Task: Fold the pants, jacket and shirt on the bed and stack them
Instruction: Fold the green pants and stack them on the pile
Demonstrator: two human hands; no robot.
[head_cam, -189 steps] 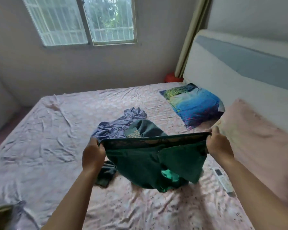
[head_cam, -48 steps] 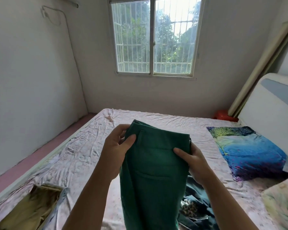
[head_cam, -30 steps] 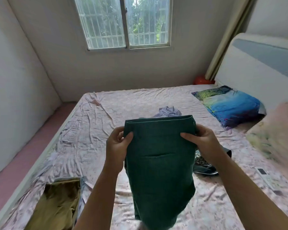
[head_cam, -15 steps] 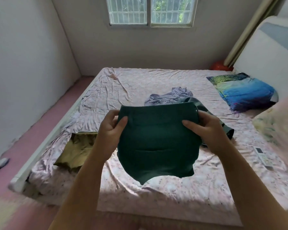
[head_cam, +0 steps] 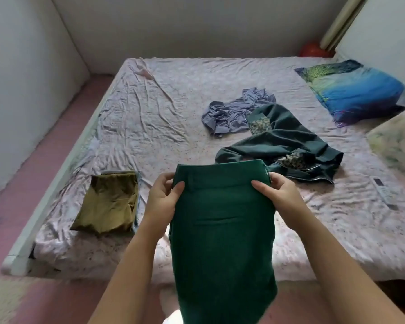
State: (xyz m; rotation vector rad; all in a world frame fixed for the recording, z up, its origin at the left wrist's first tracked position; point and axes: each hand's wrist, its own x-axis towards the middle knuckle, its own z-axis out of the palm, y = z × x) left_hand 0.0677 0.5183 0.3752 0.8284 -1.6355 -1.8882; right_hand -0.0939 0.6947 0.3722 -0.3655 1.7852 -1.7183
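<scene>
Hands: both are gripping the waistband of the green pants, one at each top corner, and holding the garment up in front of the person.
Left hand (head_cam: pixel 161 199): pinching the left corner, with the thumb lying across the front of the cloth and the fingers curling behind it.
Right hand (head_cam: pixel 281 197): clamping the right corner the same way, thumb in front and fingers wrapping the edge.
Green pants (head_cam: pixel 222 230): hanging straight down from the waistband at the near edge of the bed, with a slit pocket facing the camera and the lower end reaching the bottom of the view.
Jacket (head_cam: pixel 281 141): lying crumpled on the bed just beyond the waistband and the right hand, dark green with patches of patterned lining showing.
Shirt (head_cam: pixel 236 113): lying bunched up, lavender, touching the far left side of the jacket.
Olive garment (head_cam: pixel 110 202): lying folded near the left near corner of the bed, to the left of the left hand and apart from it.
Remote control (head_cam: pixel 384 192): lying on the sheet to the right of the jacket.
Blue pillow (head_cam: pixel 358 90): resting at the far right of the bed, with a pale pillow (head_cam: pixel 398 141) nearer along the right edge.
Bed (head_cam: pixel 154 127): carrying all of this on a wrinkled pinkish sheet.
</scene>
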